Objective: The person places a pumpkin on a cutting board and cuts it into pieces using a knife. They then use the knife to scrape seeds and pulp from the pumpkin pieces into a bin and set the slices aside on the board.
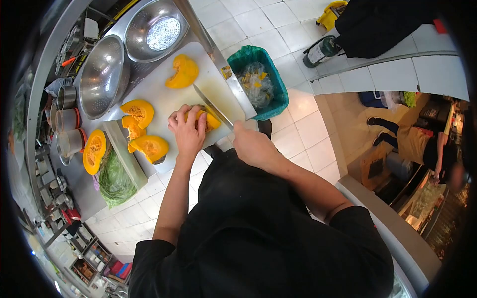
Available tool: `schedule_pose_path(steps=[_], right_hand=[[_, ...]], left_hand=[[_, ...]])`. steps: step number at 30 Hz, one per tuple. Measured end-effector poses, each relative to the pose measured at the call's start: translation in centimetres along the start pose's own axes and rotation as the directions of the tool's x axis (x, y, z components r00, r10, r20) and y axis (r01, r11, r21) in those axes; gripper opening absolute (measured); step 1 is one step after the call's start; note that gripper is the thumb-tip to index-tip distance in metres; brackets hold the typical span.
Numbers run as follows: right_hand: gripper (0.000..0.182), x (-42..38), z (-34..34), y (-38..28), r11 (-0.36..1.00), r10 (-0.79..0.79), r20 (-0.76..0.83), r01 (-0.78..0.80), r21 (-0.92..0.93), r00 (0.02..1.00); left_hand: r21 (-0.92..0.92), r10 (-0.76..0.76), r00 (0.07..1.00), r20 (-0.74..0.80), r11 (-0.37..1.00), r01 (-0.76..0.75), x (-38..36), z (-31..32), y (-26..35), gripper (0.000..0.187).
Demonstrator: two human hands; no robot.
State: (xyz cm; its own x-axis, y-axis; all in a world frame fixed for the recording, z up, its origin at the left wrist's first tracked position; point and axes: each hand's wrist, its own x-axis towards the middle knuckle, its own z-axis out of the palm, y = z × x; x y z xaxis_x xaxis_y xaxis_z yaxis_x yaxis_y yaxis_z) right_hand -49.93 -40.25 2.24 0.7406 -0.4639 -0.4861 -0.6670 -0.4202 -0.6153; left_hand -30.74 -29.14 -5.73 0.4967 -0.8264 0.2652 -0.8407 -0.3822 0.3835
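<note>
My left hand (188, 130) presses its curled fingers onto a pumpkin piece (212, 122) on the white cutting board (175, 105). In my right hand (254, 147) is the handle of a kitchen knife (212, 104). Its long blade points away from me and lies alongside the pumpkin piece, at its right side. Farther up the board rests a peeled-looking pumpkin chunk (185, 73). To the left of my left hand are more pumpkin pieces: a wedge (141, 112), a smaller broken chunk (133, 128) and another wedge (150, 147) with seedy flesh showing.
Two metal colanders (103, 79) stand beyond the board. Left lies a pumpkin half (95, 153) by a plastic-wrapped green vegetable (117, 178). A green-lined bin (279, 82) with scraps stands right of the counter edge. At far right, a person (417, 141) stands by another counter.
</note>
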Motion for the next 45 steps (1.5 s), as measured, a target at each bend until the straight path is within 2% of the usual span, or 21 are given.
schedule_pose_path(steps=[2,5,8,10,14,17,20,23,27,29,33,34,35,37,38,39,41,42,44,45], right_hand=[[0.024,-0.3,0.3,-0.2,0.999,0.029,0.032,-0.03,0.023,0.999],[0.024,-0.6,0.7,-0.2,0.998,0.001,0.014,-0.001,0.055,1.0],[0.025,0.8,2.3,-0.1,0.996,0.04,0.033,-0.042,0.082,0.999],[0.026,3.2,4.4,0.4,0.995,0.001,-0.039,0.003,0.103,0.999],[0.024,3.7,3.2,2.0,0.991,0.016,-0.052,-0.009,0.133,0.999],[0.023,2.7,0.2,3.4,0.999,-0.029,-0.088,0.032,0.029,0.996],[0.019,2.2,-2.7,4.5,0.975,-0.044,-0.185,0.002,-0.221,0.982],[0.019,1.9,-2.5,5.8,0.95,-0.1,-0.292,0.004,-0.312,0.951],[0.017,1.0,-1.7,5.2,0.973,-0.105,-0.382,0.015,-0.232,0.918],[0.018,0.7,-1.3,4.7,0.979,-0.118,-0.365,0.047,-0.197,0.923],[0.022,0.6,-0.6,4.4,0.964,-0.162,-0.347,0.073,-0.255,0.924],[0.021,0.4,-0.9,4.2,0.946,-0.237,-0.427,0.108,-0.306,0.873],[0.021,0.3,-1.2,4.2,0.924,-0.31,-0.501,0.132,-0.358,0.808],[0.022,0.7,-1.5,5.1,0.914,-0.315,-0.541,0.097,-0.393,0.78],[0.023,0.9,-1.5,5.7,0.905,-0.321,-0.575,0.064,-0.421,0.753],[0.023,1.0,-1.6,6.2,0.904,-0.32,-0.579,0.057,-0.425,0.75],[0.022,1.2,-1.8,7.3,0.904,-0.357,-0.608,0.098,-0.416,0.709],[0.022,1.2,-1.8,7.6,0.904,-0.354,-0.616,0.089,-0.418,0.703],[0.036,1.3,-1.6,8.2,0.961,-0.182,-0.555,0.027,-0.275,0.812],[0.036,1.3,-1.5,8.6,0.961,-0.176,-0.56,0.02,-0.274,0.81]], left_hand=[[0.002,-0.048,0.999,-0.005,0.999,0.048,-0.1,-0.1,0.3,0.026],[0.009,-0.07,0.998,-0.004,0.997,0.07,-0.2,0.3,0.3,0.026],[0.01,-0.062,0.998,-0.028,0.998,0.062,-0.4,0.6,0.1,0.026],[-0.005,-0.06,0.998,-0.038,0.998,0.059,-0.6,0.7,0.1,0.025],[0.002,-0.033,0.997,-0.073,0.999,0.033,-0.7,1.1,-0.4,0.025],[-0.006,-0.073,0.997,-0.009,0.997,0.073,-0.3,0.2,0.0,0.027],[-0.096,-0.066,0.998,-0.002,0.993,0.066,0.0,-0.2,-0.3,0.031],[-0.11,-0.102,0.988,-0.118,0.99,0.089,-0.4,-0.1,0.0,0.033],[-0.132,-0.195,0.969,-0.154,0.976,0.176,-1.4,0.1,0.9,0.033],[-0.135,-0.141,0.981,-0.136,0.983,0.123,-1.9,0.9,0.3,0.032],[-0.054,-0.119,0.984,-0.129,0.992,0.113,-1.4,0.7,0.8,0.027],[-0.072,-0.069,0.975,-0.212,0.996,0.055,-1.2,0.4,1.3,0.025],[-0.077,-0.067,0.974,-0.218,0.996,0.051,-0.9,-0.1,1.8,0.025],[-0.068,0.25,0.966,-0.062,0.965,-0.254,0.3,-2.3,3.9,0.029],[-0.023,0.326,0.942,0.079,0.945,-0.325,1.5,-3.3,6.2,0.04],[-0.028,0.332,0.94,0.074,0.943,-0.331,2.5,-2.9,7.8,0.04],[-0.027,0.383,0.886,0.263,0.92,-0.39,4.9,-1.7,10.1,0.055],[-0.031,0.394,0.882,0.257,0.916,-0.4,6.1,-0.6,10.5,0.055],[0.149,0.424,0.807,0.41,0.842,-0.518,8.1,2.0,11.0,0.067],[0.144,0.431,0.804,0.409,0.84,-0.524,9.0,2.4,11.1,0.067]])
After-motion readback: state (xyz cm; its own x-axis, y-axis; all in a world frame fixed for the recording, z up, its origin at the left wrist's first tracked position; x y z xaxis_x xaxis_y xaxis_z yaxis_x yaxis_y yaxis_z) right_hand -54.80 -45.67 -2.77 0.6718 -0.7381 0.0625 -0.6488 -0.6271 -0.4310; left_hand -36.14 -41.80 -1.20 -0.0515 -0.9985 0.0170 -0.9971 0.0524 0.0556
